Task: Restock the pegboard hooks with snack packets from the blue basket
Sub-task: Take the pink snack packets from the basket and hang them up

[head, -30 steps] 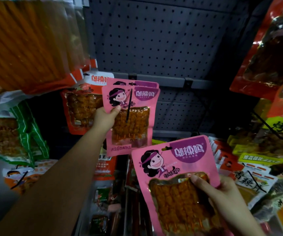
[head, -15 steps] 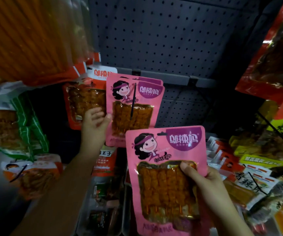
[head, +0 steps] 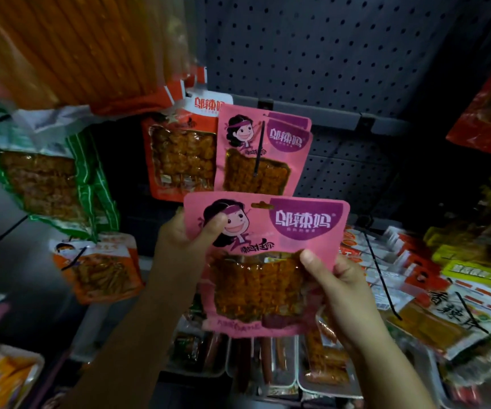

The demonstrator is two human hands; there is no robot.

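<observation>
I hold a pink snack packet (head: 271,255) upright in front of me with both hands. My left hand (head: 183,240) pinches its upper left corner, thumb over the cartoon face. My right hand (head: 335,287) grips its right edge, thumb on the clear window. Just above it, pink packets of the same kind (head: 263,149) hang on a black hook (head: 259,149) of the grey pegboard (head: 341,48). The hang hole of my packet sits below that hook's tip. The blue basket is out of sight.
An orange packet (head: 179,154) hangs left of the pink ones, a green-striped one (head: 49,181) further left. Large orange bags (head: 70,45) hang overhead at upper left. Packed hooks of red and yellow packets (head: 445,276) fill the right. Trays of sausages (head: 268,364) lie below.
My left hand let go of the hanging pink packets and came down onto the upper left corner of the packet in my right hand. That packet rose toward the hook.
</observation>
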